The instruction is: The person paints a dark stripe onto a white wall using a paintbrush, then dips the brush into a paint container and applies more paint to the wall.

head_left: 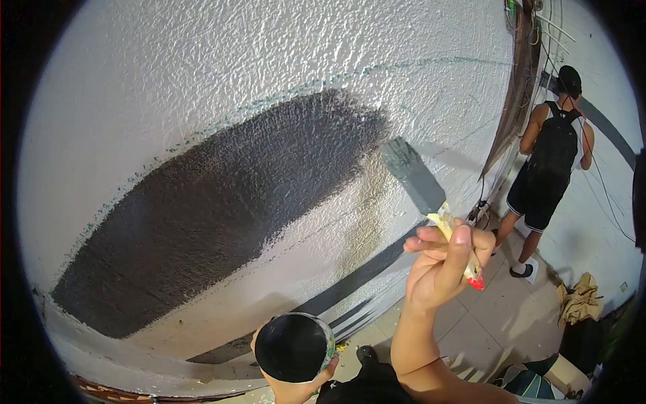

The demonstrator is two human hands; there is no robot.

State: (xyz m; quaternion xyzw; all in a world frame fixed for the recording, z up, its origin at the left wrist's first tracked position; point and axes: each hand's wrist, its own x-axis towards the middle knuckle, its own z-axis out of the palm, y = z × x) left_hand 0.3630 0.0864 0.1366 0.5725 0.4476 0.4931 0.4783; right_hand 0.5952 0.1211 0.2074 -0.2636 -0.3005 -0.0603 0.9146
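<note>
My right hand grips a paintbrush by its yellow, red-tipped handle. Dark grey paint coats the bristles and ferrule, and the bristle end overlaps the white wall just right of a broad dark painted patch. Low in the view, my left hand is wrapped around a round paint container, its dark grey paint seen from above. A faint greenish outline runs along the upper edge of the patch on the rough, glossy white wall.
A narrower dark stripe crosses the wall below the patch. At right, a person with a black backpack faces another wall. Cables hang near the corner. Crumpled brown paper and a cardboard box lie on the tiled floor.
</note>
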